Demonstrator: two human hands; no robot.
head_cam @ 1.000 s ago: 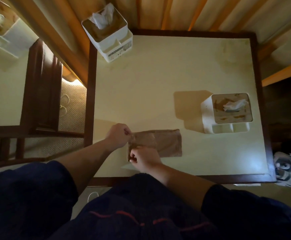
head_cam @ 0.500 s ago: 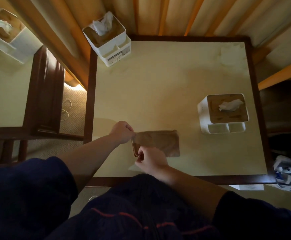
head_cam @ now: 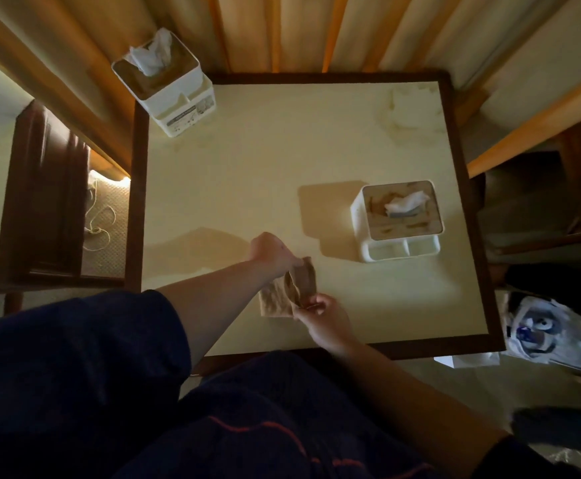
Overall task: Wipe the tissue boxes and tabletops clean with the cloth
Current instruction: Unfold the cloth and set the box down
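Cream counter (head_cam: pixel 282 174) with a dark wooden rim fills the middle of the view, a slatted wall beyond its far edge. Both hands work the brown cloth (head_cam: pixel 299 285) near the front edge: the left hand (head_cam: pixel 272 252) pinches its far end, the right hand (head_cam: pixel 323 314) pinches its near end, so each grip is clenched on the cloth, which stands partly lifted and folded between them, one flap lying on the counter.

By my reading, the step is folding the cloth into a pad before wiping; no wiping stroke is under way. Next, one hand should take the pad whole and press it flat.

A white box (head_cam: pixel 398 219) stands just right of and beyond the grip, near the right rim. A second box (head_cam: pixel 166 91) sits on the far left corner, well apart, overhanging the rim. Open surface lies left of and beyond the grip for broad strokes. Faint stains (head_cam: pixel 410 112) mark the far right corner. Strokes toward the right will meet the near box soon.
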